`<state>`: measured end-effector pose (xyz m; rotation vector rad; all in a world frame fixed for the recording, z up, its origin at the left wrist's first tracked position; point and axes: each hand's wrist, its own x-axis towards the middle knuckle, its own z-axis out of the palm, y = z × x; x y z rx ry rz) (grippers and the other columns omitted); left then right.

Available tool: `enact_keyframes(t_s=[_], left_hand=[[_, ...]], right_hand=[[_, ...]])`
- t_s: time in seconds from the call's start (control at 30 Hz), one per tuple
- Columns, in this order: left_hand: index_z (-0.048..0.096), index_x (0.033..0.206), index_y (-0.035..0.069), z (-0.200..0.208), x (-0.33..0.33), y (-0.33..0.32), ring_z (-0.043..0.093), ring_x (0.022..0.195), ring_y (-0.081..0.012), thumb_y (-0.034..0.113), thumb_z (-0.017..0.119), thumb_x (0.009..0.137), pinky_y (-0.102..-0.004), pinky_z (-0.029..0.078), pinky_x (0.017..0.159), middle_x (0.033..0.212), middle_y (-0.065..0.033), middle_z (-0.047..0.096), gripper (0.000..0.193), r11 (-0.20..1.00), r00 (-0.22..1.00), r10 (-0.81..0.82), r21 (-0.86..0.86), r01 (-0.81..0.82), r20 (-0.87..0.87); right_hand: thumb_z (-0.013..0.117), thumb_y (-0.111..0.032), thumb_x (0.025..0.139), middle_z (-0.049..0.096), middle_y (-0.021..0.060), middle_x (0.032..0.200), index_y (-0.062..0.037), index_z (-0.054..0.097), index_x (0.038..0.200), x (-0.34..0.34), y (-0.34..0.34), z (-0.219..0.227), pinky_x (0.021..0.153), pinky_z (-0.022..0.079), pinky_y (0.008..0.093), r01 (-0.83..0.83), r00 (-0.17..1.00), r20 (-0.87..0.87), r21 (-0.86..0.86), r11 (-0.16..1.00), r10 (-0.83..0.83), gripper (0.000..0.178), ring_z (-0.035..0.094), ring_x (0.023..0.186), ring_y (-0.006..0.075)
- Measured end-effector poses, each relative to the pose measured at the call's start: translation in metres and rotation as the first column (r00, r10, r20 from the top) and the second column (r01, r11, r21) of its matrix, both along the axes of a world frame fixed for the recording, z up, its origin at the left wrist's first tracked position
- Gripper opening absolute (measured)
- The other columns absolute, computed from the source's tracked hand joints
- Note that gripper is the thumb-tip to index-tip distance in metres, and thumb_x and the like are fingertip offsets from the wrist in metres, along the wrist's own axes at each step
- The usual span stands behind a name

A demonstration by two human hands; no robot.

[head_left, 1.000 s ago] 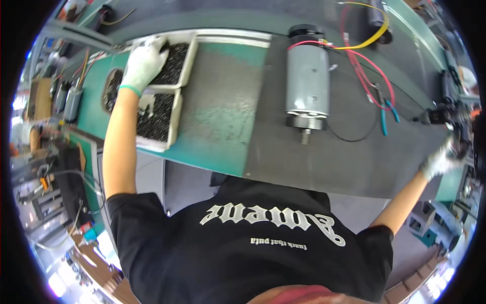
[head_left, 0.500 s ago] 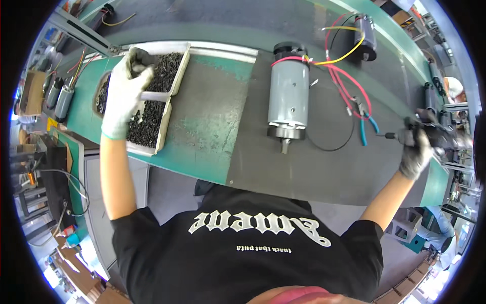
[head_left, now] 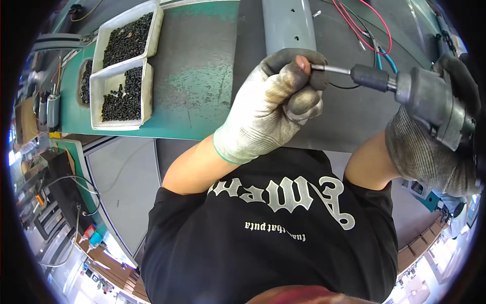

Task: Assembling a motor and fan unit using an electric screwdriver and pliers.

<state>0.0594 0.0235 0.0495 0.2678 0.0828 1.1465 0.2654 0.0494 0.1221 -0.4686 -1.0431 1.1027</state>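
Observation:
My left hand (head_left: 276,101), in a whitish glove with dirty fingers, is closed in a pinch at the tip of the driver bit (head_left: 336,69). A small black screw (head_left: 317,67), mostly hidden by the fingers, meets the bit there. In its grip my right hand (head_left: 428,152), gloved in grey, has a dark power screwdriver (head_left: 425,93) whose bit points left toward the pinch. Just beyond my left hand lies a grey cylindrical motor (head_left: 288,25); the glove covers its near end.
Two white bins (head_left: 148,91) of small black screws stand at the left of the bench. Red wires (head_left: 385,25) and blue-handled pliers (head_left: 389,62) lie right of the motor. Grey motors (head_left: 53,109) stand at far left. The bench's front edge (head_left: 187,138) runs before my body.
My left hand has come from the screw bins to the middle, at the bit tip. My right hand has brought the screwdriver nearer from the far right. The view has shifted.

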Motion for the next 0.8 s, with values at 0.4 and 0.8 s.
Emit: enact_keyframes(t_s=[0.4, 0.8], left_hand=[[0.059, 0.104, 0.008, -0.020, 0.009, 0.000, 0.035, 0.052, -0.0058, 0.033, 0.069, 0.088, -0.0232, 0.034, 0.055, 0.082, -0.0017, 0.054, 0.032, 0.989, 0.991, 0.089, 0.128, -0.076, -0.100], [0.056, 0.097, 0.008, -0.024, 0.013, -0.035, 0.040, 0.052, -0.0045, 0.034, 0.069, 0.089, -0.0209, 0.034, 0.050, 0.079, -0.0030, 0.060, 0.030, 0.988, 0.862, -0.003, -0.137, -0.077, -0.506]], right_hand=[[0.059, -0.010, 0.083, 0.055, 0.0202, 0.113, 0.0057, 0.053, 0.116, -0.007, -0.003, 0.002, 0.081, 0.047, 0.0363, -0.093, 0.994, -0.056, -0.043, 0.995, 0.090, 0.037, 0.052, 0.098, 0.0270], [0.057, -0.011, 0.084, 0.054, 0.0217, 0.113, 0.0059, 0.054, 0.115, 0.000, -0.005, -0.024, 0.081, 0.048, 0.0368, -0.129, 0.986, -0.124, -0.119, 0.984, 0.114, 0.035, 0.051, 0.098, 0.0266]])
